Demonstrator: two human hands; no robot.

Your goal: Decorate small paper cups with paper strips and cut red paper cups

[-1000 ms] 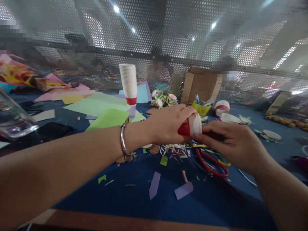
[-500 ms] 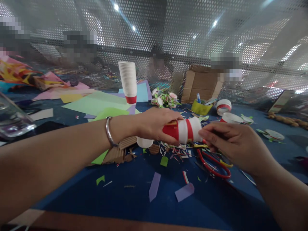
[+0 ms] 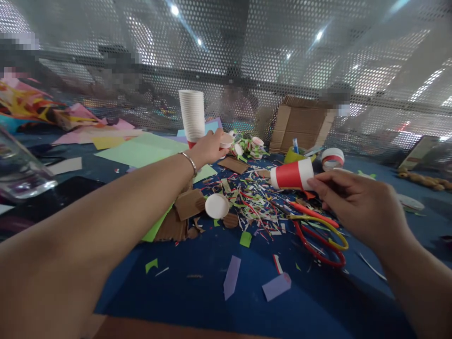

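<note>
In the head view, my right hand [image 3: 348, 197] pinches a red-and-white paper cup [image 3: 293, 175] by its rim; the cup lies sideways in the air above paper scraps. My left hand [image 3: 210, 145], a silver bangle at its wrist, is stretched forward beside a tall stack of white paper cups [image 3: 192, 113]. Its fingers are closed round another paper cup [image 3: 226, 140], of which only a pale round end shows. Beneath the hands lie a white paper disc [image 3: 217, 206], red-handled scissors [image 3: 319, 247] and a second pair with yellow handles [image 3: 342, 239].
Shredded paper [image 3: 259, 207] covers the table's middle. Green paper sheets [image 3: 141, 150] spread at left near a clear container [image 3: 24, 169]. Small green-and-white paper crafts [image 3: 247, 145], a cardboard box [image 3: 300, 123], a yellow holder [image 3: 291, 155] and a tape-like ring [image 3: 332, 157] stand behind.
My hands have drawn apart. The left, with its cup, has moved forward and away to the stack's side. My right hand keeps its cup, now seen whole, and has shifted slightly right.
</note>
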